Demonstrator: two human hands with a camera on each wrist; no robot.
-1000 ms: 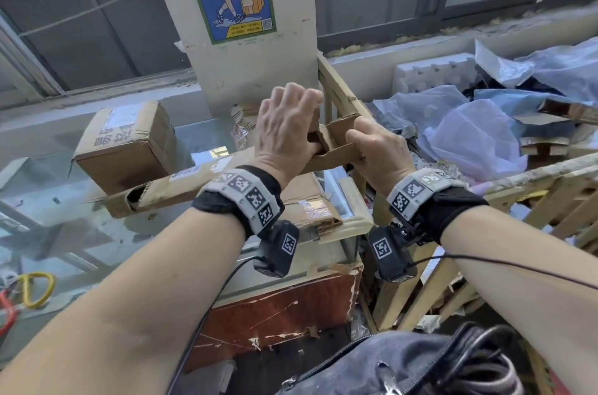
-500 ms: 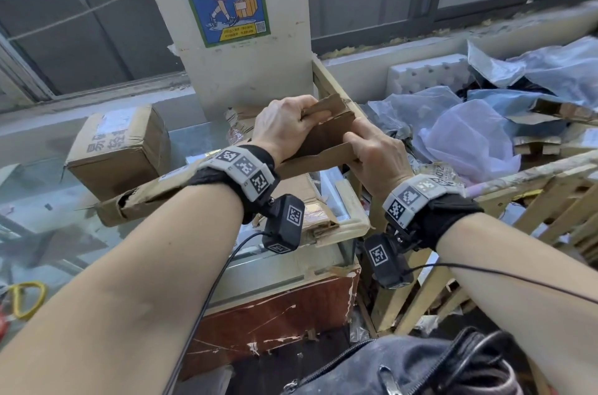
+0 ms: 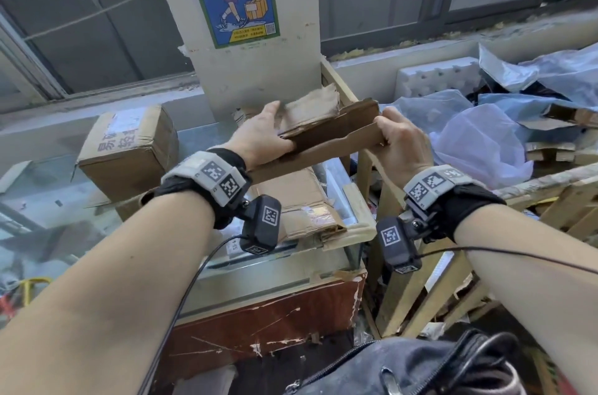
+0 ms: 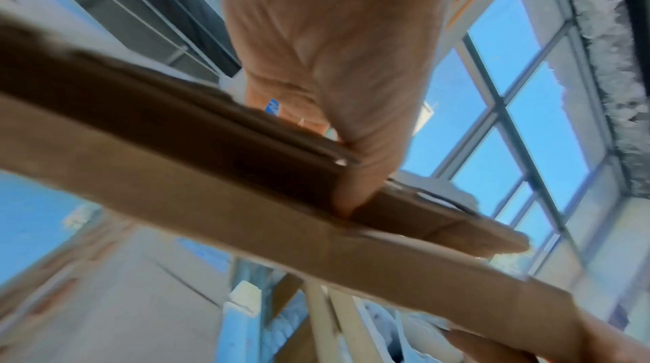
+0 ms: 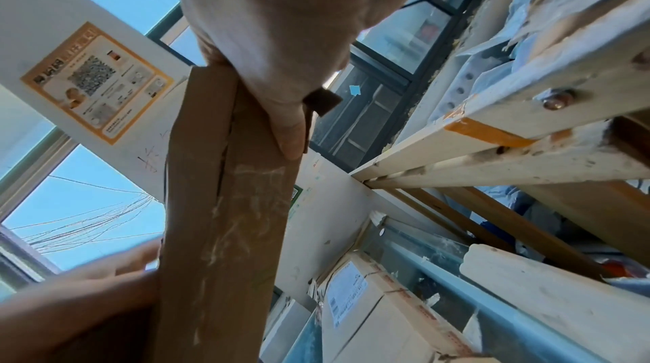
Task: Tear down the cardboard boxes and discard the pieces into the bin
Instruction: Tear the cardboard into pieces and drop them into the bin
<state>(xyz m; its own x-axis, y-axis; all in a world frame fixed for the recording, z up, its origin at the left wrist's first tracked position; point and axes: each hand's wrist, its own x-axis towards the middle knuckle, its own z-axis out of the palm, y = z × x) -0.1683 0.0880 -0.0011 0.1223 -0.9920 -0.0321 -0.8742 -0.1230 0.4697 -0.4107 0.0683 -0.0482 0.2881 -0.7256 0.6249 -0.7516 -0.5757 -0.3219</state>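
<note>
Over the glass counter (image 3: 226, 268), head view: left hand (image 3: 265, 135) and right hand (image 3: 401, 142) are gripping a folded cardboard strip (image 3: 330, 139) (wooden bin (image 3: 550, 187) right). Wrist views: thumbs are pinching layers; keep grips close, twist oppositely.

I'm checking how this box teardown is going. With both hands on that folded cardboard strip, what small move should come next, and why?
Probably swing the cardboard strip rightward over the wooden bin and drop it: the left hand and right hand hold it folded, beside the bin.
</note>
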